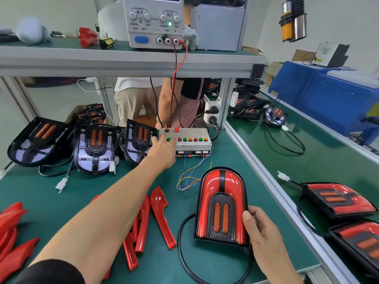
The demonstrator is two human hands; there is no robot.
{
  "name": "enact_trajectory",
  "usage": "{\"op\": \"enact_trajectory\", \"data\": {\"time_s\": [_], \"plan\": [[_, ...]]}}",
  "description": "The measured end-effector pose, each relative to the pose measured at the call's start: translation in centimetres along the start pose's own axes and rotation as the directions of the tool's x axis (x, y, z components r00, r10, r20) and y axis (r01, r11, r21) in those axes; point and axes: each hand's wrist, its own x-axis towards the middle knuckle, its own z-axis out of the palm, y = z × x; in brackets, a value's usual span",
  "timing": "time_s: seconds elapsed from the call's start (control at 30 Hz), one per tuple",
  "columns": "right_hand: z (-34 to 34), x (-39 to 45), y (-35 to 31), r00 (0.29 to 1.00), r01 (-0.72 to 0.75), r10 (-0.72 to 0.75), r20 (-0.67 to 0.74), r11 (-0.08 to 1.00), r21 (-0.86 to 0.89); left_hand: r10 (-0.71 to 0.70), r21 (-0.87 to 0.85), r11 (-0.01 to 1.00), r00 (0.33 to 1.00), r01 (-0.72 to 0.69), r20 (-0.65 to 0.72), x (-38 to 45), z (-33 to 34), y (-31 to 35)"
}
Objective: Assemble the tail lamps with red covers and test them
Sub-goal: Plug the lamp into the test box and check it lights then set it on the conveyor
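Tail lamp (222,206), red cover fitted: lower centre-right on the green bench (51,185), right hand (261,228) fingers clamped on its edge. Left hand (163,149): fingers extended onto button box (185,140), centre frame.

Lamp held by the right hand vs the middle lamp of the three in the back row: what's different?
The held lamp has red covers over its housing; the middle back-row lamp shows bare black housing with pale inner panels. The held lamp is tilted up, gripped at its edge by the right hand; the back-row lamp is untouched. Both share the twin orange bars.
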Motion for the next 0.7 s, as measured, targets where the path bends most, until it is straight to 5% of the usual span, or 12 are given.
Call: {"op": "enact_trajectory", "data": {"time_s": [0.7], "plan": [[-0.1,0.1,0.2,1.0,-0.006,0.007,-0.005,0.999,0.035,-0.025,-0.046,0.999,1.0,0.025,0.007,-0.6,-1.2,0.2]]}}
